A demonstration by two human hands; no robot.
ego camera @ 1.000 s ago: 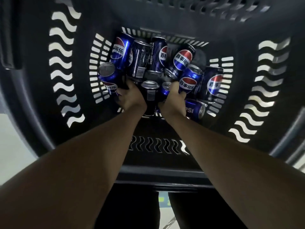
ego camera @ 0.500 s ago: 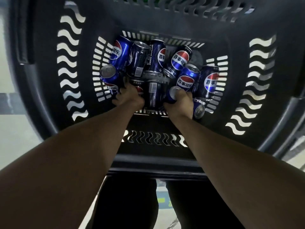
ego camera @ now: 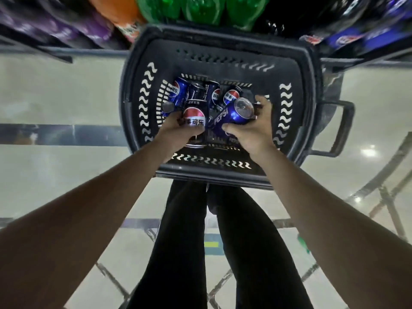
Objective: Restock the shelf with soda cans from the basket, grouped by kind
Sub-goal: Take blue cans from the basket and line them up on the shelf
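Head view: hands met over the dark plastic basket [ego camera: 133,70], both forearms reaching in from the near rim.
Left hand: the left hand [ego camera: 178,132] gripped a black Pepsi can [ego camera: 194,117], fingers curled round its lower half, the round logo facing up.
Right hand: the right hand [ego camera: 252,130] held a blue Pepsi can [ego camera: 231,115], thumb along the far side, fingers wrapped beneath; the can lay tilted with its silver end [ego camera: 244,107] pointing away and to the right.
Between the hands: the two held cans sat just beside each other; whether they touched could not be told.
Beyond the hands: loose cans [ego camera: 214,94] lay in the basket bottom, blue and dark ones mixed, one blue can [ego camera: 178,92] furthest to the left.
Further beyond: blurred shelf stock stood past the basket's far rim, green bottles [ego camera: 200,7] in the middle, an orange bottle [ego camera: 113,7] to their left.
Right of the right hand: a basket handle [ego camera: 341,130] jutted outward.
Below the forearms: dark trouser legs [ego camera: 178,241] over a pale tiled floor [ego camera: 66,175].
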